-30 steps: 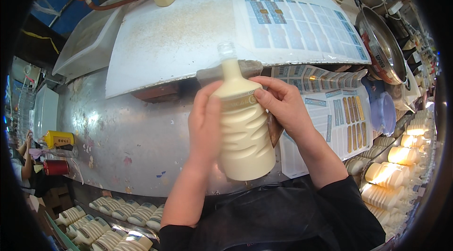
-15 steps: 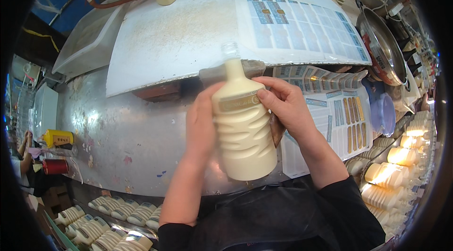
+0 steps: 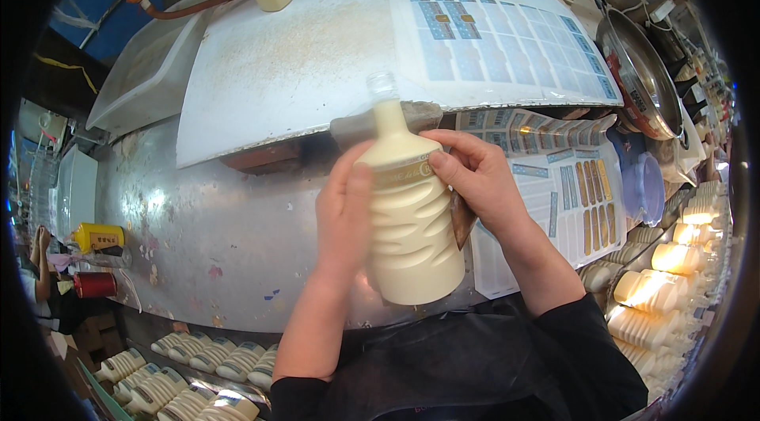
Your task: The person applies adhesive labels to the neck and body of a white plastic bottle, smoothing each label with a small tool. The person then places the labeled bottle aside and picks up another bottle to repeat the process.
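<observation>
A cream-coloured bottle [image 3: 416,251] with a wavy ribbed body and a clear neck tip is held between my hands, neck pointing away from me. Around its shoulder runs a greyish-gold label band [image 3: 400,176]. My left hand [image 3: 339,215], partly blurred, grips the left side, its thumb over the band's left end. On the right shoulder, my right hand [image 3: 480,175] presses its thumb at the band's right end; its other fingers are largely behind the bottle. A brown pointed piece [image 3: 462,221] shows below my right palm.
Behind the bottle stands a raised white board [image 3: 317,41] with a blue label sheet [image 3: 507,49]. Gold and blue label strips lie on a white tray [image 3: 495,262] at right. Similar bottles [image 3: 190,348] fill the lower left and right. A pan [image 3: 645,76] stands at the far right.
My left hand has shifted slightly, its thumb now over the label band's left part. The bottle looks slightly turned, and the band's lettering sits differently. My right hand stays nearly in place.
</observation>
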Tool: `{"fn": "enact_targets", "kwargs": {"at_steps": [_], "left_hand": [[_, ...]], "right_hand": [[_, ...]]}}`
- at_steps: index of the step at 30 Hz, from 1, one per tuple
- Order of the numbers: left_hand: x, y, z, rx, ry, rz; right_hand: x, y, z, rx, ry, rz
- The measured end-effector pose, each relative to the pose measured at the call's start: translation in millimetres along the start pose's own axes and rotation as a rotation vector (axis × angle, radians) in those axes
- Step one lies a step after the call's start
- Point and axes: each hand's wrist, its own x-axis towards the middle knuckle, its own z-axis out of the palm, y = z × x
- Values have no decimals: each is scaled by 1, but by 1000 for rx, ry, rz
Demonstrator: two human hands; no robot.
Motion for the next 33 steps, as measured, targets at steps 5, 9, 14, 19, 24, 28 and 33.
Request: {"fn": "enact_targets", "kwargs": {"at_steps": [5,9,14,19,24,28,33], "left_hand": [[1,-1,0,-33,-1,-5],[2,-4,-2,-21,10,24],[-1,-1,-2,-322,2,-144],[-9,0,2,-374,1,-119],[-5,8,1,-107,-57,-88],[-3,6,4,-197,-27,-88],[-1,6,6,-188,14,-79]], "right_hand": [[0,-2,-4,-52,-38,35],[0,-1,-4,-75,-31,43],[-1,-13,-3,-142,-17,17],[-8,-26,1,-476,32,-64],[-8,-37,16,-599,92,-226],[-7,-41,18,-640,88,-201],[-7,-39,19,-620,97,-202]]}}
